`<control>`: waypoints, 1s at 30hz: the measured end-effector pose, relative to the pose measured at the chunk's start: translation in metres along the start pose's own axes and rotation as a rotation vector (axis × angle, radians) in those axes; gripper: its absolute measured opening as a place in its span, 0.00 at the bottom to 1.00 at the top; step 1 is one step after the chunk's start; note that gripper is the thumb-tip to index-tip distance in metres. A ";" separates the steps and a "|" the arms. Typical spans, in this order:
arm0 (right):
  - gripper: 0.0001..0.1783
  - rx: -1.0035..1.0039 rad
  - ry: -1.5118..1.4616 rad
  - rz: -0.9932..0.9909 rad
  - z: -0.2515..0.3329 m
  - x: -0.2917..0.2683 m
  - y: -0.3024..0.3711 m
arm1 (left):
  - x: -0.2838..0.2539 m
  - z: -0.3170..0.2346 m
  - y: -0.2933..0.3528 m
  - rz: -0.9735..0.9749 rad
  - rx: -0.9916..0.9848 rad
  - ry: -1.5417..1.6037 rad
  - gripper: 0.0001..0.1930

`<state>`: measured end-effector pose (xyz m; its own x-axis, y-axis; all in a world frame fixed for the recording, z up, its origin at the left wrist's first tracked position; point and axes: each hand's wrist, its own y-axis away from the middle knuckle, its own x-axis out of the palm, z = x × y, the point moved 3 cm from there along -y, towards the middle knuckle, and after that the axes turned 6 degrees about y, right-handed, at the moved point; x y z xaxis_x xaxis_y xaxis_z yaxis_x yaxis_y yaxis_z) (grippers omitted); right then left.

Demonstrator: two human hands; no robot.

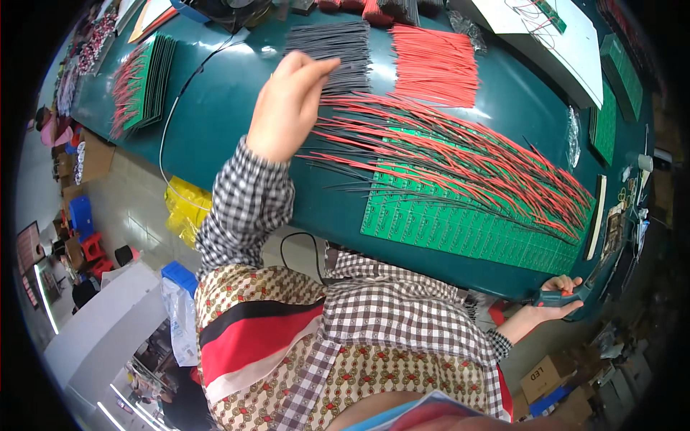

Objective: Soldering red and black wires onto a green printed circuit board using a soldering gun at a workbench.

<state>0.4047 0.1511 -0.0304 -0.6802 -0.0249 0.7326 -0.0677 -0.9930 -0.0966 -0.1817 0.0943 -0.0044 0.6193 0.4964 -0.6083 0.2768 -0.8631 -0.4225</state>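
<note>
Left hand pinches at the black wire bundle near the worktop's far edge, picking a strand; right hand grips a soldering iron ready at the near edge.

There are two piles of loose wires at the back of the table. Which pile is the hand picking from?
The left hand pinches at the dark grey pile, the one on the left. The bright red pile lies beside it to the right, untouched.

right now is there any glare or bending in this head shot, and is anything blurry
Head view: white glare patches on the green table near the black wire pile; fisheye bends the table edge and darkens the corners; left hand and right hand look fairly sharp; things near the rim are soft.
</note>
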 end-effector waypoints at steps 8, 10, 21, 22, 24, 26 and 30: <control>0.32 -0.003 0.015 -0.023 0.014 -0.029 -0.011 | 0.043 -0.005 -0.030 -0.023 0.263 -0.261 0.13; 0.32 -0.007 0.002 -0.036 0.017 -0.039 -0.012 | 0.045 -0.037 -0.030 0.066 0.287 -0.137 0.14; 0.31 -0.043 0.018 -0.057 0.019 -0.044 -0.019 | 0.141 -0.058 -0.098 0.347 0.456 -0.053 0.16; 0.31 -0.044 0.018 -0.062 0.019 -0.044 -0.019 | 0.149 -0.054 -0.103 0.356 0.462 -0.044 0.16; 0.31 -0.017 -0.009 -0.013 0.019 -0.047 -0.020 | 0.161 -0.044 -0.107 0.392 0.474 -0.092 0.17; 0.32 -0.046 0.005 -0.082 0.025 -0.051 -0.016 | 0.171 -0.047 -0.112 0.412 0.451 -0.082 0.15; 0.36 0.020 -0.124 -0.168 0.022 -0.065 -0.019 | 0.165 -0.061 -0.098 0.376 0.457 -0.136 0.13</control>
<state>0.4664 0.1693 -0.0610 -0.5657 0.1289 0.8145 -0.1579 -0.9864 0.0465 -0.0621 0.2550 -0.0220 0.5057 0.1984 -0.8396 -0.3049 -0.8693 -0.3891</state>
